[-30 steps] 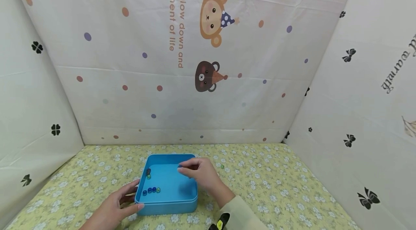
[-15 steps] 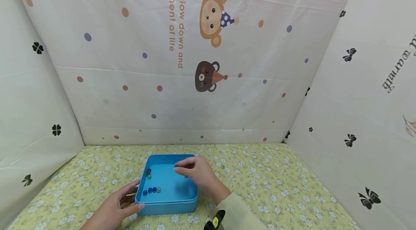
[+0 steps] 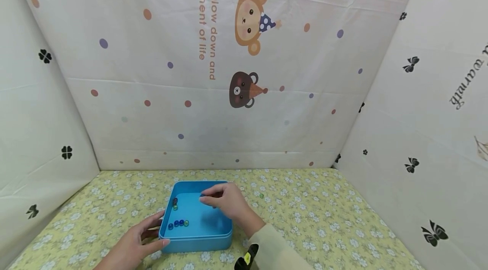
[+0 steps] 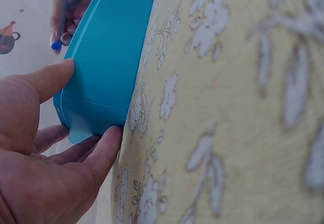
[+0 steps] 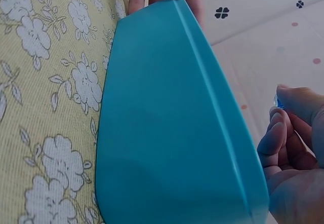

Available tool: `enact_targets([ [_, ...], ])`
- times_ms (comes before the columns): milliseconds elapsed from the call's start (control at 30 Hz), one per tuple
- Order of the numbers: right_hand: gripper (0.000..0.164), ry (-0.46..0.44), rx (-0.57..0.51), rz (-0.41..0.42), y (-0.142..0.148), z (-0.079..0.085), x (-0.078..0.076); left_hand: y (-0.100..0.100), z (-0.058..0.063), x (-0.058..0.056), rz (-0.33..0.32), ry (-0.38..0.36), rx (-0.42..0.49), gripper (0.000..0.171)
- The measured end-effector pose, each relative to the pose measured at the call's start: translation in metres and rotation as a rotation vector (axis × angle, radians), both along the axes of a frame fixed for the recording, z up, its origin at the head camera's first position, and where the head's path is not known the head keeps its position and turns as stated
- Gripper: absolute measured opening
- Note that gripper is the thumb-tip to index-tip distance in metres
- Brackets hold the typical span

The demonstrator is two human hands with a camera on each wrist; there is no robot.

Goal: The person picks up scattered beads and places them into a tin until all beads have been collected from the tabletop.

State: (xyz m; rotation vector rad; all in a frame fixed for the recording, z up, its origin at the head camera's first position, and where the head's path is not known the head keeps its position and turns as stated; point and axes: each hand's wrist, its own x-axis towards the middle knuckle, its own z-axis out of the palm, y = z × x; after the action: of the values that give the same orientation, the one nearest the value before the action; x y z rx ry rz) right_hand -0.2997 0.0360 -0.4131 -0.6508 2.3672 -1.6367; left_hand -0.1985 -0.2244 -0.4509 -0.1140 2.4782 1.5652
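Observation:
A square blue box (image 3: 196, 243), open at the top, stands on the flowered cloth. My left hand (image 3: 133, 236) holds its near left corner, thumb on the front wall and fingers along the left side. Over the inside of the box, my right hand (image 3: 230, 202) pinches a blue glass marble (image 4: 55, 45) between thumb and fingertips. On the box floor, blue marbles (image 3: 176, 223) and a yellow-green marble (image 3: 186, 223) form a row near the front left. Farther back by the left wall lie a dark reddish marble (image 3: 175, 201) and a green marble (image 3: 175, 207).
A single green marble (image 3: 261, 196) lies on the yellow flowered cloth (image 3: 305, 219), right of the box. Behind the table hangs a pale printed curtain (image 3: 206, 134), with white patterned sheets at both sides.
My right hand has moved a little to the left over the box with the blue marble. The left hand and the box have stayed in place.

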Motion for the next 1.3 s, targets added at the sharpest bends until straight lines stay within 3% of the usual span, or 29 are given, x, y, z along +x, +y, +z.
enact_targets([
  [200,0.021,-0.016,0.003,0.004,-0.006,-0.001,0.0,0.0,-0.001,0.0,0.019,-0.003,0.0,0.09],
  [467,0.018,-0.017,0.031,0.011,-0.013,-0.004,0.0,-0.002,-0.001,0.001,-0.011,-0.002,0.011,0.09],
  [1300,0.012,0.043,0.183,-0.034,-0.034,-0.015,-0.007,-0.003,0.001,0.002,-0.021,-0.027,0.013,0.09],
])
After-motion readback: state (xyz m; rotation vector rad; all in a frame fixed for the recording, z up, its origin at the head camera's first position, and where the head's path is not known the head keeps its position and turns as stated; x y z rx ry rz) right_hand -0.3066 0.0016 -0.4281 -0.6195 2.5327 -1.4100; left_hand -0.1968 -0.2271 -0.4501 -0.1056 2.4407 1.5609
